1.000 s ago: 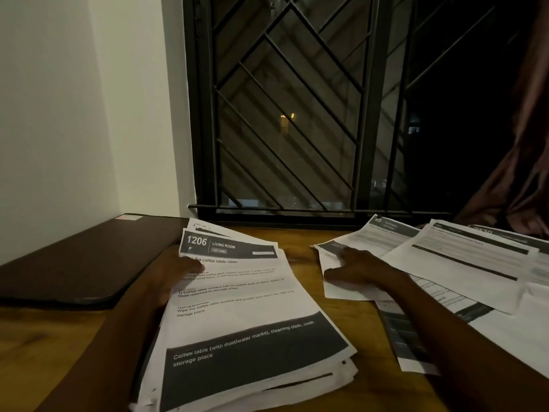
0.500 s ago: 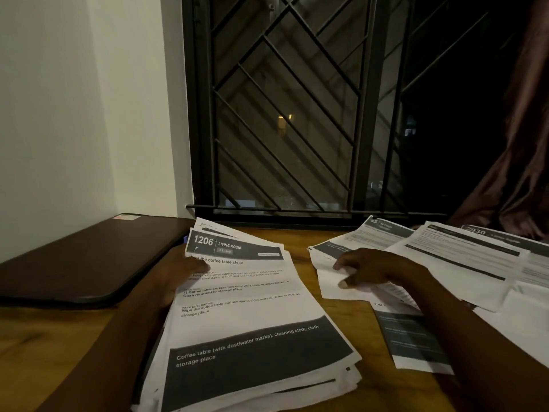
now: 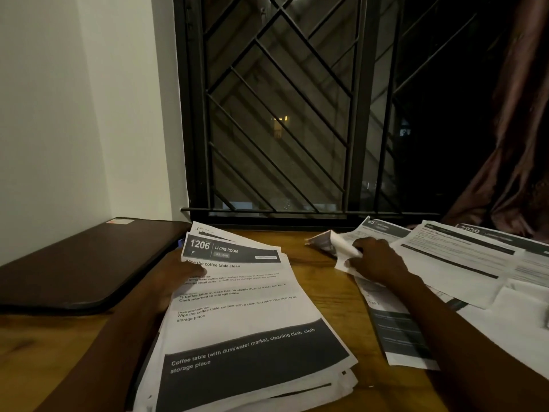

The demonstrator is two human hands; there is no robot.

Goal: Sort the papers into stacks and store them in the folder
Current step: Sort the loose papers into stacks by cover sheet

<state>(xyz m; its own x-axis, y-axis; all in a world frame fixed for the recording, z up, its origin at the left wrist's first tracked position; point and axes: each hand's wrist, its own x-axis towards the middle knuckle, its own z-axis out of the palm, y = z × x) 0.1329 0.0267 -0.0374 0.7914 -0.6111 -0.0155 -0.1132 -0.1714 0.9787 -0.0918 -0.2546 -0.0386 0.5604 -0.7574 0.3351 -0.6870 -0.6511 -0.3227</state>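
A thick stack of printed sheets (image 3: 246, 316), topped by a page headed "1206 Living Room", lies slanted in front of me. My left hand (image 3: 175, 278) holds its left edge, thumb on the top page and fingers under the stack. To the right lie several loose printed sheets (image 3: 457, 263) spread over one another. My right hand (image 3: 377, 261) grips one white sheet (image 3: 338, 248) from that spread, and its far corner curls up off the table. A dark folder (image 3: 86, 263) lies closed at the left against the wall.
The wooden table (image 3: 323, 281) shows bare between the stack and the loose sheets. A barred window (image 3: 279, 114) stands right behind the table. A brown curtain (image 3: 517, 144) hangs at the right, and a white wall (image 3: 59, 114) closes off the left.
My right hand has curled round the nearest loose sheet and lifted it, so its far corner now folds upward. My left hand and the stack have stayed put.
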